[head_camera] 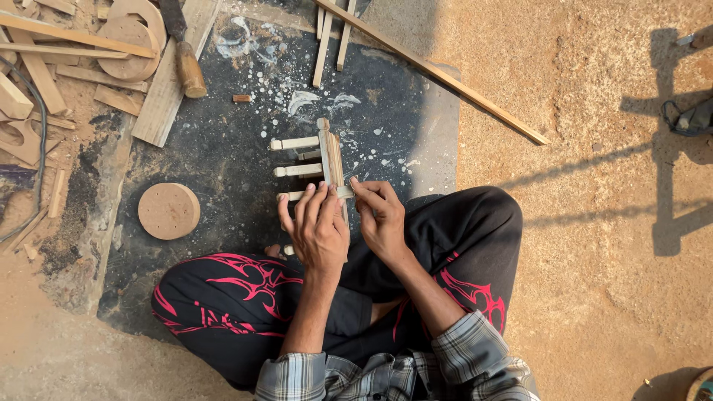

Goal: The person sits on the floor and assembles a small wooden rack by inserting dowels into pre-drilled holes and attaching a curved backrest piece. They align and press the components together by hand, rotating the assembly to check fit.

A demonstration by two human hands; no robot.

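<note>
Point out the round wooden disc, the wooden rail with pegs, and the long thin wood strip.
round wooden disc [168, 211], head view, middle of its flat top.
wooden rail with pegs [327, 152], head view, upper rail.
long thin wood strip [438, 73], head view, midway along.

Open slab left of the wooden frame, clutter beyond

Taking the small wooden frame [321, 165] as landmark: bare dark slab [223, 148] lies just left of it, up to the round wooden disc [168, 211]. Farther upper left, a plank [167, 89], chisel [183, 52] and offcuts block passage. A long slat [438, 73] crosses above right. Both hands [319, 226] and crossed legs [245, 289] close the near side.
</note>
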